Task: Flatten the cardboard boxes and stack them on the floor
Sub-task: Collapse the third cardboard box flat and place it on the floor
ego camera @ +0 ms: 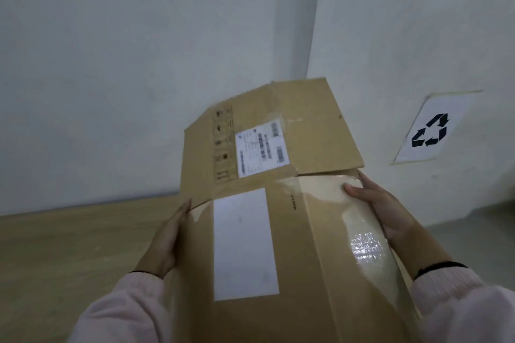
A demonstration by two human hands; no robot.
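A brown cardboard box [301, 231] is held up in front of me, off the floor, between both hands. It looks collapsed flat, with its far flaps [315, 131] angled away from the main panel. A blank white label and a printed shipping label are stuck on its face, and shiny clear tape runs along the right side. My left hand [164, 242] presses flat against the box's left edge. My right hand [381, 209] grips the right edge, thumb on the taped face. Both sleeves are pale pink.
A light wooden floor [69, 245] spreads out at the left and below. White walls meet in a corner behind the box. A white sheet with a black recycling symbol [430, 129] is taped to the right wall. A grey floor strip [473, 234] lies at right.
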